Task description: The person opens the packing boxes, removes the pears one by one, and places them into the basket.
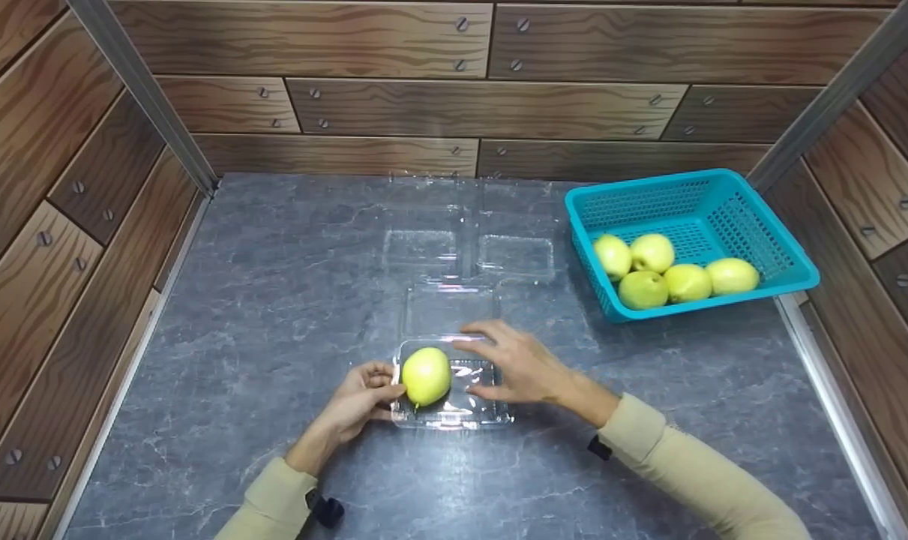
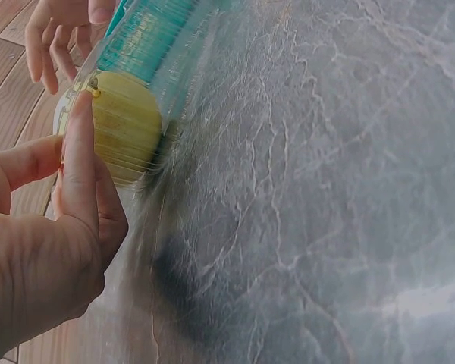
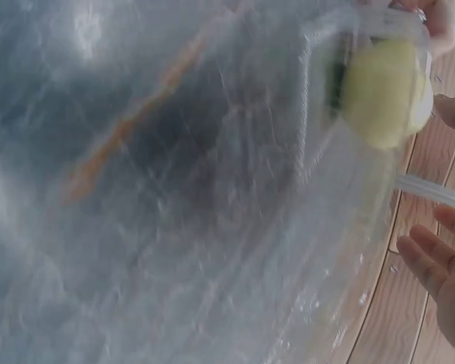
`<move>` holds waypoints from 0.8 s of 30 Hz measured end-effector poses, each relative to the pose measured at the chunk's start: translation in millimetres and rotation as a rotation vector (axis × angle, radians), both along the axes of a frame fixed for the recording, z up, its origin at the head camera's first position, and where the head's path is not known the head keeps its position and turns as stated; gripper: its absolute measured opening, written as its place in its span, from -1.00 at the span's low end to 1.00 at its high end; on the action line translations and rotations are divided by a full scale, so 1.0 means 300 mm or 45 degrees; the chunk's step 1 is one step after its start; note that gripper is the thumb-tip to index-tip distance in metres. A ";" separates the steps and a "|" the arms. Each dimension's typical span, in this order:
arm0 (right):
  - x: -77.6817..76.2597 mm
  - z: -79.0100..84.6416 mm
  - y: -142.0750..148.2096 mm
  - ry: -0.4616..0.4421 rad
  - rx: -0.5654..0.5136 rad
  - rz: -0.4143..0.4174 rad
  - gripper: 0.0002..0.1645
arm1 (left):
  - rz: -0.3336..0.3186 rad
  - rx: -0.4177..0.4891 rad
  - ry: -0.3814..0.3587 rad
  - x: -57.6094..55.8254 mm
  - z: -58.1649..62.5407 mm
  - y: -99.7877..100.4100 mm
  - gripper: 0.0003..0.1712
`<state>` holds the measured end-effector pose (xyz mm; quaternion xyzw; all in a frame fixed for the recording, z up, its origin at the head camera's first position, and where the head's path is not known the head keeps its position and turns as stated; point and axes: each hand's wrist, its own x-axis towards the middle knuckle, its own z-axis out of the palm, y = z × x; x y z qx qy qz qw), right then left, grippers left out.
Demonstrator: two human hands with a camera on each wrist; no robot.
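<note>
A clear plastic clamshell container [image 1: 472, 425] lies with its lid [image 1: 450, 309] folded back, away from me. One yellow-green pear [image 1: 427, 376] sits in the left part of its base, stem toward me. My left hand [image 1: 360, 397] pinches the container's left rim between thumb and fingers, right beside the pear, as the left wrist view also shows. Over the right part of the base hovers my right hand [image 1: 525, 365], fingers spread and nothing held. In the right wrist view, the pear [image 2: 129, 125] shows through the container wall, with the right hand [image 3: 447, 280] apart from it.
A teal plastic basket [image 1: 693, 298] at the back right holds several yellow-green pears [image 1: 687, 283]. Two more clear containers [image 1: 420, 251] [image 1: 516, 256] stand open behind the lid. Wood-patterned walls [image 1: 394, 105] close off the back and sides of the grey marbled table [image 1: 274, 300].
</note>
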<state>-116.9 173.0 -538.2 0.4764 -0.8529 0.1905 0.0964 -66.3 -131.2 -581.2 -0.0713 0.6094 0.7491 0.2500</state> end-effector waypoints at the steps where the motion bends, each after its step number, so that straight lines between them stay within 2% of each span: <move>1: 0.003 -0.006 -0.007 0.002 0.006 0.006 -0.09 | -0.002 0.002 0.002 0.000 0.000 0.000 -0.69; 24: 0.020 -0.069 -0.145 0.003 0.060 0.084 -0.13 | -0.007 0.004 -0.005 0.001 0.004 -0.001 -0.70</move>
